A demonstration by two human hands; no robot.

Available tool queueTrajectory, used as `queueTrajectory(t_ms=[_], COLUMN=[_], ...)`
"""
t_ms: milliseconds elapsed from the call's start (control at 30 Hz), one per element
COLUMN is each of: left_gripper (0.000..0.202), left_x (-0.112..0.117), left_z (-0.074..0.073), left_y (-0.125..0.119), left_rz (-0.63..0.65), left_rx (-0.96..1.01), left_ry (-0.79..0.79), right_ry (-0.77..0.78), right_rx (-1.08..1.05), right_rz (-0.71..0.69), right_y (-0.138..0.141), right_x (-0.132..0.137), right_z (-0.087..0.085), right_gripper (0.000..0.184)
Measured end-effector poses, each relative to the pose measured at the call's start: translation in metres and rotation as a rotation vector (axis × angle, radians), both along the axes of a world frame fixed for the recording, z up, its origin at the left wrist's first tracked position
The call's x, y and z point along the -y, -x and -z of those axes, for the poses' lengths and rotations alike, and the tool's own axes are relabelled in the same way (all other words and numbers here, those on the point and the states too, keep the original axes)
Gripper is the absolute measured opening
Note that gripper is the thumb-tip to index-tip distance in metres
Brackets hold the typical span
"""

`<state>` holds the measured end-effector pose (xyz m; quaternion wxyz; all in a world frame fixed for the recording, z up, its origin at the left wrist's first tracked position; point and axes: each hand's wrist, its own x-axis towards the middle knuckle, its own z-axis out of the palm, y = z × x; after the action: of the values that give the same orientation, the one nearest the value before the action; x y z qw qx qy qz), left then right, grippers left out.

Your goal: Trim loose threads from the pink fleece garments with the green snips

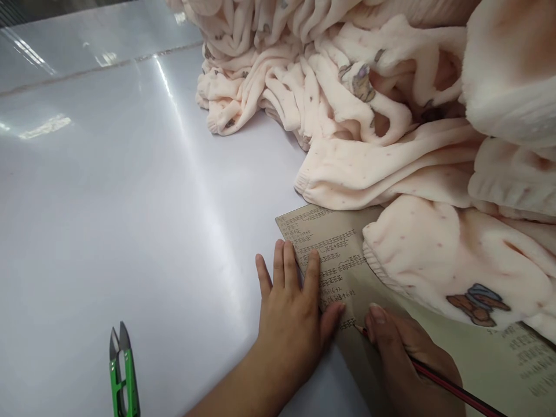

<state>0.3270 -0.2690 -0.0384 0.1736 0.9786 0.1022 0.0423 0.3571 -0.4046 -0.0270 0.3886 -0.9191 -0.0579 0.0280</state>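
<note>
My left hand (292,307) lies flat with fingers spread, across the left edge of an open notebook (347,229) covered in rows of handwritten marks. A red and black pencil (452,385) is gripped in my right hand (403,353), its tip touching the page just right of my left thumb. Part of the notebook is hidden beneath pale pink fleece garments (391,165). One cuff (377,246) with a brown bear print nearby rests over the page above my right hand.
Green-handled thread snips (123,370) lie on the white tabletop (108,231) at the lower left, blades pointing away from me. More pink fleece is heaped along the back and right. A seam (99,68) crosses the table at the far left.
</note>
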Motion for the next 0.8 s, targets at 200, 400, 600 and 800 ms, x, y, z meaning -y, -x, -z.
queueTrajectory(t_ms=[200,400,600,800], left_gripper=[0.061,0.059,0.060,0.060], left_x=[0.000,0.000,0.000,0.000], left_z=[0.000,0.000,0.000,0.001], left_y=[0.002,0.003,0.004,0.003], left_rz=[-0.002,0.000,0.000,0.009], left_rx=[0.009,0.002,0.009,0.009], left_ry=[-0.005,0.004,-0.006,-0.018], right_ry=[-0.025,-0.012,-0.064,-0.267], right_rx=[-0.004,-0.020,-0.038,0.044], right_rz=[0.015,0.069,0.129,0.196], right_y=[0.001,0.002,0.004,0.000], right_x=[0.000,-0.004,-0.002,0.009], right_z=[0.000,-0.001,0.000,0.007], right_gripper=[0.042,0.040,0.039,0.032])
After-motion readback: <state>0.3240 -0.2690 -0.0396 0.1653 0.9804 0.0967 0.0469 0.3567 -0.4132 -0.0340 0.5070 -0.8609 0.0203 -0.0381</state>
